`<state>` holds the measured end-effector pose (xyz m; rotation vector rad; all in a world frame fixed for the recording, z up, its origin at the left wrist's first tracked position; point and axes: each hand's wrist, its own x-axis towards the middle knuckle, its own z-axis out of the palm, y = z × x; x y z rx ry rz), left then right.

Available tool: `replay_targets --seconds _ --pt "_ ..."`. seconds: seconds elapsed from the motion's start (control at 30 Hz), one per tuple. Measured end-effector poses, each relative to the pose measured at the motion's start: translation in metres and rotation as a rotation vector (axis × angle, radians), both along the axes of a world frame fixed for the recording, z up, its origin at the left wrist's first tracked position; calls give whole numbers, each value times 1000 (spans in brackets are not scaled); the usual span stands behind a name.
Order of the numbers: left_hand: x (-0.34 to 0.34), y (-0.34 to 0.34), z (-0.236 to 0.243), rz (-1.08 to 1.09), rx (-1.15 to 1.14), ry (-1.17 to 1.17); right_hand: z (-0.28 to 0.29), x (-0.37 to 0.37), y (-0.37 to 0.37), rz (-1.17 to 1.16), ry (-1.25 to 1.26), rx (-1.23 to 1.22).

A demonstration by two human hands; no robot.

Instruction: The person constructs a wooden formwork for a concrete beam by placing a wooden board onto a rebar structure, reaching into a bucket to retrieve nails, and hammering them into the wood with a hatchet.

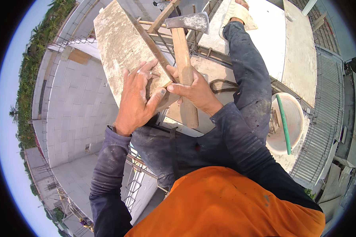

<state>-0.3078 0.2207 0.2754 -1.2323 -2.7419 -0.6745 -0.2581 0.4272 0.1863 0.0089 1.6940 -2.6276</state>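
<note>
My right hand (197,93) is closed around the wooden handle of a hatchet (182,55), whose grey, worn steel head points away from me. The handle's butt sticks out below my fist. Beside it my left hand (138,94) grips the near end of a long, cement-stained wooden board (122,45). Its fingers lie over the board's face, and the thumb is at the near end. The tip of my right thumb meets the board's near corner, so both hands are close together. Part of the board's near end is hidden under my left hand.
A pale round tub (296,114) with a green stick-like piece (284,124) across it stands at right. A coil of wire (223,85) lies beyond my right wrist. My foot (239,15) rests on pale panels (265,43). Rebar and a block wall (79,114) drop away at left.
</note>
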Motion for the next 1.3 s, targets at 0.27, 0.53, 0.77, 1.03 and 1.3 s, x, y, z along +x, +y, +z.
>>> replay_targets --seconds 0.27,0.53,0.77,1.03,1.3 --pt "-6 -3 -9 11 -245 71 -17 -11 -3 5 82 112" --pt "-9 0 -10 -36 -452 112 -21 -6 -2 -8 59 -8" --pt "-14 -2 -10 -51 -446 105 -18 -4 2 1 62 48" --pt "-16 -4 -14 -44 -423 102 -9 -4 -2 -32 -10 84" --pt "-12 0 -5 -34 -424 113 22 13 23 -125 -85 338"
